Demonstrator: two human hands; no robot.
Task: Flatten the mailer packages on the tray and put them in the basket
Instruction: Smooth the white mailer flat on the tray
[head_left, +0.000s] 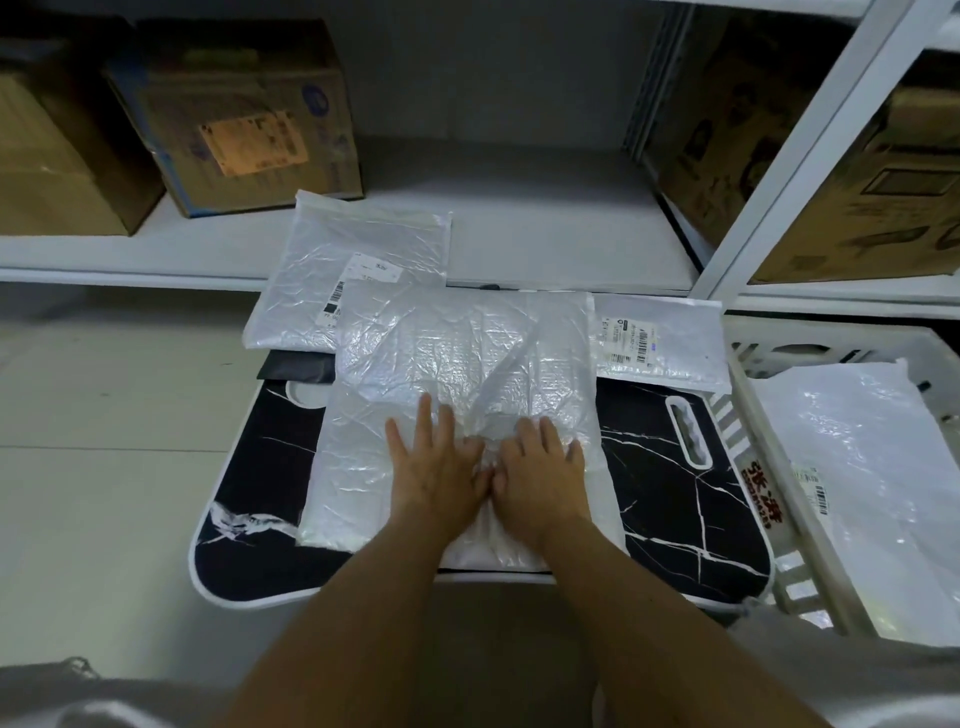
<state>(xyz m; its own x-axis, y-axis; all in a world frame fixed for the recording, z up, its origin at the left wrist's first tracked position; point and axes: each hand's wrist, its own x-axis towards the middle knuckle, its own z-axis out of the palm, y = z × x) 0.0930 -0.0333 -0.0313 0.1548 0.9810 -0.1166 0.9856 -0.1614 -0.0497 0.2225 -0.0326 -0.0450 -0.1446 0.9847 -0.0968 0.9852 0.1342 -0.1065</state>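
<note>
A large crinkled white mailer (441, 364) lies across the black marble-patterned tray (675, 493). My left hand (434, 467) and my right hand (540, 473) press flat on its near middle, side by side, fingers spread, thumbs almost touching. Neither hand grips anything. Behind it at the left, a second white mailer (358, 249) with a label leans over the shelf edge. A third mailer (665, 338) with a barcode label rests on the tray's far right corner. The white slatted basket (748, 415) stands to the right and holds a flat white mailer (852, 483).
A white shelf (545, 223) runs behind the tray, with cardboard boxes (234, 119) at the left. A white rack upright (800, 150) and more boxes (857, 171) stand at the right. Pale floor (104, 415) lies left of the tray. A dark flat item (296, 366) peeks out under the left mailer.
</note>
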